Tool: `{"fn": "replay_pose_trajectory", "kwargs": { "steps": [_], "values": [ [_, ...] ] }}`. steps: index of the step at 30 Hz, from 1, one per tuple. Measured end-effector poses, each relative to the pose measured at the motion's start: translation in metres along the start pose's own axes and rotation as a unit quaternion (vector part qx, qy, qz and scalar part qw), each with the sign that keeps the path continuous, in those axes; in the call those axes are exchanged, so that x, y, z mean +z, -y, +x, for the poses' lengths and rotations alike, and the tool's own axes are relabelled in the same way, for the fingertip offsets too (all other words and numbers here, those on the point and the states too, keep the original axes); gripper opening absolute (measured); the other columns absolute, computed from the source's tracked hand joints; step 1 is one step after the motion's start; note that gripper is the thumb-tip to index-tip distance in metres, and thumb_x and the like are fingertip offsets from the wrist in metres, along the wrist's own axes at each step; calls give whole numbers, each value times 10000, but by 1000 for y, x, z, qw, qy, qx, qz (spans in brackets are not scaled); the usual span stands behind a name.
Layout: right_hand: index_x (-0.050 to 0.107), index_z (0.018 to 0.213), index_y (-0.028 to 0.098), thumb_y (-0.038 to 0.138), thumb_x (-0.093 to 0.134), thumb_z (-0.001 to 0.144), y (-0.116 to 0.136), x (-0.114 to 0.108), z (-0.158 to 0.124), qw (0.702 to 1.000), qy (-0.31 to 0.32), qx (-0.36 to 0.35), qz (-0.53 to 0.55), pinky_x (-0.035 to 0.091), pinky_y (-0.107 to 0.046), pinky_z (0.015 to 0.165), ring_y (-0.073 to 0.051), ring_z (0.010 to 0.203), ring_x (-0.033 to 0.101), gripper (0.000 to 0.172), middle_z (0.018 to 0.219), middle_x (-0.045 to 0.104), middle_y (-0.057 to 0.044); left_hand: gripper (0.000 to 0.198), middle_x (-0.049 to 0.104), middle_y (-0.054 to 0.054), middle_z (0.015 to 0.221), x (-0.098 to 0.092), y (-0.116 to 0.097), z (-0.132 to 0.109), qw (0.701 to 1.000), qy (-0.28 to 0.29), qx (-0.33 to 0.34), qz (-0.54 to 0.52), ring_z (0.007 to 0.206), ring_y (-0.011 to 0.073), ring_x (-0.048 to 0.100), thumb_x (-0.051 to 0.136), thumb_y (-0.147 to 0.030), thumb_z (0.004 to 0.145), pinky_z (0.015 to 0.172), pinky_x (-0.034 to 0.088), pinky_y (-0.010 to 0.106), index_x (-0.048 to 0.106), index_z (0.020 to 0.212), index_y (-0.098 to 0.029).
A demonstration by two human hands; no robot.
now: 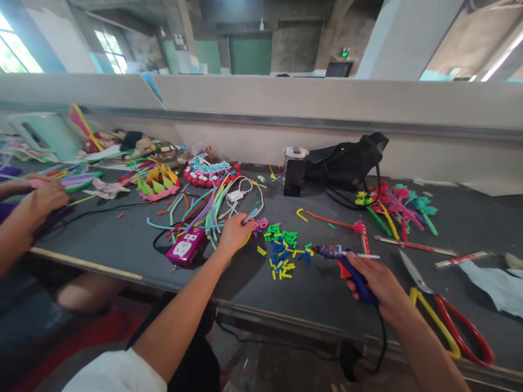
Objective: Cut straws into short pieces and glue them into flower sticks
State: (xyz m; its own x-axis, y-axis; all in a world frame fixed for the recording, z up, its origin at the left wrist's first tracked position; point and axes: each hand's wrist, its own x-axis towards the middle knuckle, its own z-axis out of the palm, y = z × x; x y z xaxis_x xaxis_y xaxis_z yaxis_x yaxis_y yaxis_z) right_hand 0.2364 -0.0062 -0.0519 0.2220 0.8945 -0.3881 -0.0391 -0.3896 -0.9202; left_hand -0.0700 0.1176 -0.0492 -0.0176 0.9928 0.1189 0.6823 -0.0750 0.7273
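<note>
My right hand (378, 283) is closed round the blue handle of a hot glue gun (345, 262), whose nozzle points left over the dark table. My left hand (233, 234) reaches forward with its fingers pinched on the end of a pipe cleaner (250, 216) beside a bundle of coloured pipe cleaners (204, 209). Between my hands lies a scatter of short blue, green and yellow pipe cleaner bits (281, 250). A small pink piece (260, 224) lies just right of my left hand.
A pink power strip (187, 247) lies left of my left hand. Scissors with red and yellow handles (445, 316) lie at the right. Pipe cleaner flowers (394, 204), a black bag (347, 160) and a jar (294, 169) stand farther back. Another person's hands (38, 198) work at the left.
</note>
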Motion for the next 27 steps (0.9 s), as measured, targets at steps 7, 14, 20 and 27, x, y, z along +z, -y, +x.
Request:
{"fn": "replay_pose_trajectory", "kwargs": {
  "steps": [7, 14, 20, 27],
  "values": [
    [601, 739, 172, 573, 726, 693, -4, 11, 8, 1000, -11, -23, 12, 434, -199, 346, -90, 377, 483, 422, 467, 548, 40, 269, 351, -75, 550, 15, -30, -39, 939, 140, -61, -309, 459, 57, 279, 679, -409, 726, 438, 191, 212, 606, 759, -152],
    [583, 738, 171, 609, 726, 685, 1, 27, -1, 999, -1, -36, 30, 438, -199, 354, -84, 381, 485, 464, 494, 566, 37, 363, 331, -109, 493, 26, -42, -59, 858, 262, -126, -424, 413, 30, 209, 774, -348, 659, 418, 110, 214, 638, 924, -139],
    [567, 779, 180, 614, 680, 736, 2, 38, -5, 999, 9, -38, 23, 428, -186, 355, -88, 362, 479, 450, 435, 548, 45, 426, 405, -84, 579, 36, -44, -63, 859, 259, -100, -430, 447, 28, 237, 786, -393, 668, 423, 135, 213, 638, 984, -148],
    [559, 754, 181, 636, 673, 717, 3, 45, -7, 998, 10, -50, 20, 428, -187, 343, -88, 351, 473, 470, 429, 555, 37, 306, 361, -92, 530, 39, -46, -64, 863, 244, -105, -430, 410, 17, 227, 766, -385, 679, 406, 126, 210, 582, 738, -149]
  ]
}}
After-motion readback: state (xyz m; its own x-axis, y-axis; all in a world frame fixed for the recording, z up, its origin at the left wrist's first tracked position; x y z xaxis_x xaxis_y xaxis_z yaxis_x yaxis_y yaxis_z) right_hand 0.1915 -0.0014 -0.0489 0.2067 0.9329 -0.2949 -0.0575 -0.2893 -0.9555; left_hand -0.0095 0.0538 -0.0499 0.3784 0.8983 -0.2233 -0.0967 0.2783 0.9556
